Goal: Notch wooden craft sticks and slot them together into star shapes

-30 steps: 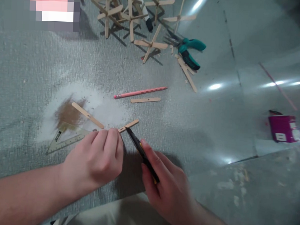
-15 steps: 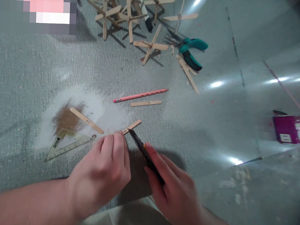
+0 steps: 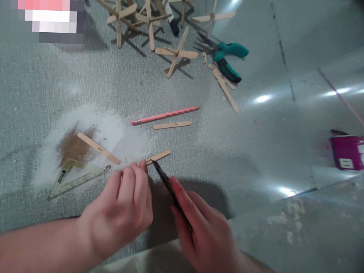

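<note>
My left hand (image 3: 127, 204) is closed on the near end of a wooden craft stick (image 3: 160, 156), whose far end sticks out beyond the fingertips. In my right hand (image 3: 201, 228) is a black utility knife (image 3: 171, 188), its tip touching the stick just past my left fingers. Left of the hands lies a second craft stick (image 3: 98, 148) with a small dark slot in its middle. A clear set square (image 3: 79, 180) is close to my left wrist. Ahead are a pink pencil (image 3: 166, 115) and another marked craft stick (image 3: 172, 125).
Several crossed-stick pieces (image 3: 177, 53) stand at the back, near a white marker with a dark cap (image 3: 173, 24). Green-handled pliers (image 3: 228, 58) lie beside loose stick pieces (image 3: 225, 90). A purple box (image 3: 348, 152) is at the far right. White and brown patches mark the textured surface.
The knife tip has shifted slightly along the stick toward my left fingers. The whole scene has slid a little leftward in view; both hands keep their grips.
</note>
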The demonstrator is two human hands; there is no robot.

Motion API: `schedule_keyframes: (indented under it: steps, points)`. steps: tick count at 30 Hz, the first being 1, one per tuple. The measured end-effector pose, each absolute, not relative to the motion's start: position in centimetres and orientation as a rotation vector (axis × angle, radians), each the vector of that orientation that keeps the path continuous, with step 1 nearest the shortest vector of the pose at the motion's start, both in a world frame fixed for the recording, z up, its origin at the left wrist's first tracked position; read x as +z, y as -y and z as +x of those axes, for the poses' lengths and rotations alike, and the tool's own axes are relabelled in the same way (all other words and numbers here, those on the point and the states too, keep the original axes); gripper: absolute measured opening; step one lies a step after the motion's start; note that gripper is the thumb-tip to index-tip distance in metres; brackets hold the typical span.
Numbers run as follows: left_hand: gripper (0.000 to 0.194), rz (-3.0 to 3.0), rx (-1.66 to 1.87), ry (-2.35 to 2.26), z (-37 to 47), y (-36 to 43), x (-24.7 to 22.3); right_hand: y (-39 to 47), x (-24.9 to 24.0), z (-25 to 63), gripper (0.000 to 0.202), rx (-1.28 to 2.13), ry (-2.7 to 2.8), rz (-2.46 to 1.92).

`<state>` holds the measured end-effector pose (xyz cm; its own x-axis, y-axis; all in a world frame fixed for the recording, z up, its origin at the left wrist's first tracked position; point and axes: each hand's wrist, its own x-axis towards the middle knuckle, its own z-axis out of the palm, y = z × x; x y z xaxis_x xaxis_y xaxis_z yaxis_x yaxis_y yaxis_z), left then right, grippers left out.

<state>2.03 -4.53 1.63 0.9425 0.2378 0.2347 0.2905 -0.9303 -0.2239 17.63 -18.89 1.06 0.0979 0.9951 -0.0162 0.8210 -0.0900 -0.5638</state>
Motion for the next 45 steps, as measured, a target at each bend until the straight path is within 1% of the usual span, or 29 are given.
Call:
schedule_keyframes:
  steps: [8,13,23,29,38,45]
  points:
    - [0.026,-2.847,-0.353,0.399,2.4,4.6,1.6,19.1,0.9,17.4,0.066,0.538,1.781,-1.954]
    - [0.029,-2.848,-0.377,0.374,2.4,4.5,1.4,19.1,0.8,17.3,0.066,0.542,1.788,-1.949]
    - [0.023,-2.809,-0.412,0.319,2.5,3.7,1.5,18.8,0.9,16.4,0.066,0.340,1.873,-2.043]
    - [0.017,-2.904,-0.532,0.288,2.6,2.3,1.4,18.7,0.9,16.0,0.067,0.249,1.896,-2.079]
    - [0.013,-2.803,-0.408,0.341,3.0,2.8,1.1,18.6,0.6,16.4,0.068,0.345,1.866,-2.051]
    - [0.020,-2.769,-0.376,0.322,3.1,3.0,1.0,18.4,0.8,16.3,0.069,0.330,1.867,-2.054]
